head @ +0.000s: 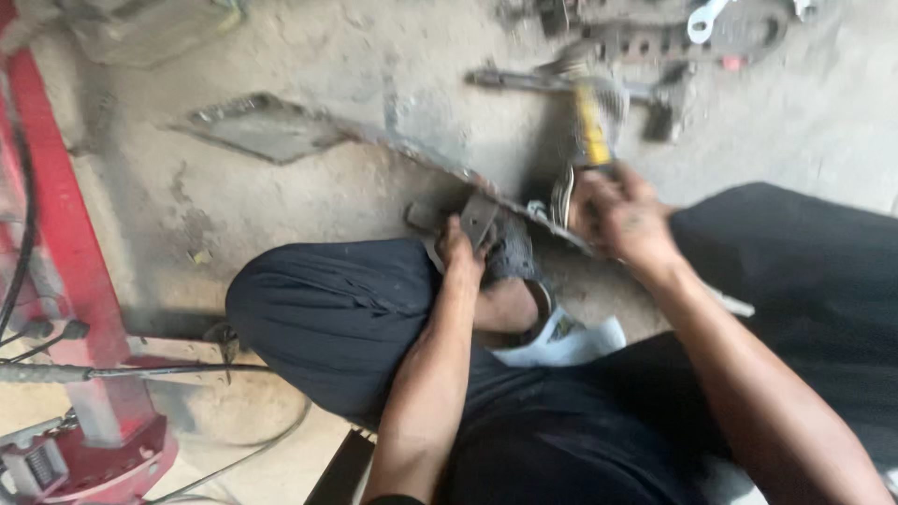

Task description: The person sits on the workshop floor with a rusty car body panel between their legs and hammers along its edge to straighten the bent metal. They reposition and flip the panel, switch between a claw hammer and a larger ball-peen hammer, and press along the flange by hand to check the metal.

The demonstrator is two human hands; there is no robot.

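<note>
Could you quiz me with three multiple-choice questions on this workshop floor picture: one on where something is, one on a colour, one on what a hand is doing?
1. Where does the red frame stand?
A. left edge
B. right edge
C. top middle

2. What colour is the handle of the tool in the right hand?
A. blue
B. yellow
C. green

3. What is the left hand doing?
A. hanging free
B. pressing a small metal piece
C. holding a cup

Answers: 1 A, it runs down the left side. 2 B, the grip shows yellow. 3 B, its fingers rest on the piece.
</note>
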